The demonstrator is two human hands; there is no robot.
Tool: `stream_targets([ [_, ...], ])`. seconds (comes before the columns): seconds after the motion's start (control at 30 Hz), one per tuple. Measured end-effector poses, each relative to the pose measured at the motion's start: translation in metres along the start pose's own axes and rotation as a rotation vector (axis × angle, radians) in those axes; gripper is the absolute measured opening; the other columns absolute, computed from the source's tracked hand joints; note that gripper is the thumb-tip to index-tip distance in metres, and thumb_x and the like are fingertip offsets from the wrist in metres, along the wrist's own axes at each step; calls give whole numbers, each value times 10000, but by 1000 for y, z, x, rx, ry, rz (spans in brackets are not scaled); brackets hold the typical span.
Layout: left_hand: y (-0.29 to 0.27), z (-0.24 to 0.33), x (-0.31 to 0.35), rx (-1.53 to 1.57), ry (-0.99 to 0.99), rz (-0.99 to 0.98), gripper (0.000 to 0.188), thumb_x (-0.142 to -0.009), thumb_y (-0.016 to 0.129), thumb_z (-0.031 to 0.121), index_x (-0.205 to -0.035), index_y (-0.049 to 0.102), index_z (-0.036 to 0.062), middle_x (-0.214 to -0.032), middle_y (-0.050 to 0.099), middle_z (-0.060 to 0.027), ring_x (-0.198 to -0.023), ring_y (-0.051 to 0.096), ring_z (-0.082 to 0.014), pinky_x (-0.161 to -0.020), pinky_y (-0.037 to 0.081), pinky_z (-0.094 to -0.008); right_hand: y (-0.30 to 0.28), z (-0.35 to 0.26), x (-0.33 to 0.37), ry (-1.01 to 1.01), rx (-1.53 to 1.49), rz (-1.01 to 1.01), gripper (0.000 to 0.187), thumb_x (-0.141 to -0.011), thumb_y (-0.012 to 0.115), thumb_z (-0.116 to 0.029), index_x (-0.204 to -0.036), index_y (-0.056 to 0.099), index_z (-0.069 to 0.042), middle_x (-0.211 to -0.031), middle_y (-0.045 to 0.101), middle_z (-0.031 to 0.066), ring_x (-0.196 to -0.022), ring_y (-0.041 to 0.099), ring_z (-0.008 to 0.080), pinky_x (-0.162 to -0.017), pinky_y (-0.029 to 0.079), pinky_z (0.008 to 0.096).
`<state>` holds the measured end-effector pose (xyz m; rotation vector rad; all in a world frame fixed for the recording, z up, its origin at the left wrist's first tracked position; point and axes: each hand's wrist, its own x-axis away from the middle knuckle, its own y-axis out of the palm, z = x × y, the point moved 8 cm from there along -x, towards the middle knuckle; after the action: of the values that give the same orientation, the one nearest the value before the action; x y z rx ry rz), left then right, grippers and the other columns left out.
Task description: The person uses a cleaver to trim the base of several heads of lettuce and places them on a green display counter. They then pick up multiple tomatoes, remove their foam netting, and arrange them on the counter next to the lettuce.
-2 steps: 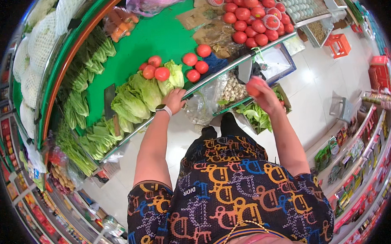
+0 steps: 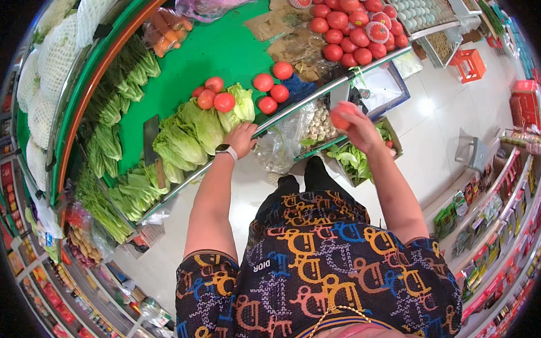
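Observation:
My right hand (image 2: pixel 361 130) is closed round a red tomato (image 2: pixel 340 117), held up in front of the display's metal rail (image 2: pixel 307 101). The fingers partly cover the tomato, and its outline is a little blurred. My left hand (image 2: pixel 241 139) rests on the rail at the near edge, fingers laid over it beside the leafy lettuce (image 2: pixel 206 126); it holds nothing. Just beyond the lettuce lies a small group of tomatoes (image 2: pixel 206 99). To their right sits another small group of tomatoes (image 2: pixel 267 105), partly by a dark blue cloth (image 2: pixel 300 87).
A big tomato pile (image 2: pixel 349 32) fills the back of the green display (image 2: pixel 218 48), with flattened cardboard (image 2: pixel 274 20) beside it. Pale eggs (image 2: pixel 414 9) lie at the back right. Below the rail are garlic bulbs (image 2: pixel 321 127) and a box of greens (image 2: pixel 353 160). A red stool (image 2: pixel 470 65) stands at right.
My right hand, with the tomato in it, has moved slightly left and up toward the display. My left hand stays on the rail.

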<state>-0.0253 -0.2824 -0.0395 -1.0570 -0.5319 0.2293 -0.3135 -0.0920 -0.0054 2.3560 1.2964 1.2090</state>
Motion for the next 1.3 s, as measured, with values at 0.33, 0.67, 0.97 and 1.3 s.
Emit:
stream_targets([
  [0.33, 11, -13, -10, -72, -26, 113, 360, -842, 678, 222, -1182, 618, 122, -1106, 645, -120, -1087, 606, -318, -972, 454, -452, 186, 85, -163, -567, 1097, -92, 652, -752, 810, -317, -1297, 592, -34, -1201, 660, 198, -1123, 629, 357, -970, 494, 381],
  [0.67, 10, -13, -11, -66, 16, 122, 403, -804, 714, 231, -1184, 640, 119, -1070, 651, -104, -1046, 608, -305, -936, 471, -447, 67, -86, -193, -844, 1915, 587, 420, -774, 665, -149, -1190, 678, -206, -1163, 605, 125, -1082, 570, 346, -898, 501, 472],
  [0.97, 8, -14, -8, -79, 53, 164, 412, -800, 715, 255, -1181, 639, 118, -1033, 636, -96, -1013, 605, -300, -908, 478, -436, 11, -102, -239, -465, 2358, 448, 400, -934, 539, -218, -1310, 597, -342, -1199, 577, 89, -1145, 548, 311, -943, 465, 465],
  [1.3, 12, -14, -11, -82, 36, 116, 441, -807, 701, 242, -1224, 617, 125, -1081, 630, -78, -1070, 589, -278, -943, 457, -433, -15, -123, -211, -425, 661, 144, 474, -893, 681, -244, -1342, 547, -166, -1274, 602, 140, -1129, 606, 346, -935, 523, 477],
])
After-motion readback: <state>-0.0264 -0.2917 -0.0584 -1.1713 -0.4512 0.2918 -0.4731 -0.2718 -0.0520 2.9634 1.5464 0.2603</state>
